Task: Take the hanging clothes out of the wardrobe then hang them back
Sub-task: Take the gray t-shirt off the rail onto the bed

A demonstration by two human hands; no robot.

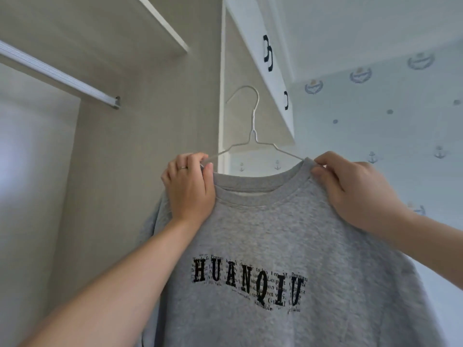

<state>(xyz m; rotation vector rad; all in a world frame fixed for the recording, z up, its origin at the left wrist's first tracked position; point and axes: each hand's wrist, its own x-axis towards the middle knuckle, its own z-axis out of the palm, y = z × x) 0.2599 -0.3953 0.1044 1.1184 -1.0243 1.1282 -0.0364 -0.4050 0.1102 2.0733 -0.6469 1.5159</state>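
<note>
A grey sweatshirt (275, 236) with black lettering hangs on a thin white wire hanger (253, 131), held up in front of the wardrobe. My left hand (189, 186) grips the sweatshirt's left shoulder together with the hanger's left arm. My right hand (350, 189) pinches the collar and right shoulder where the hanger's other arm goes under the cloth. The hook points up, free of the rail, well to the right of the wardrobe rail (57, 73).
The wardrobe's inside is open at the left, with a shelf (162, 23) above the rail. A white side panel (221, 96) and an open upper door (265, 63) with black handles stand behind the hanger. Patterned wallpaper covers the wall at right.
</note>
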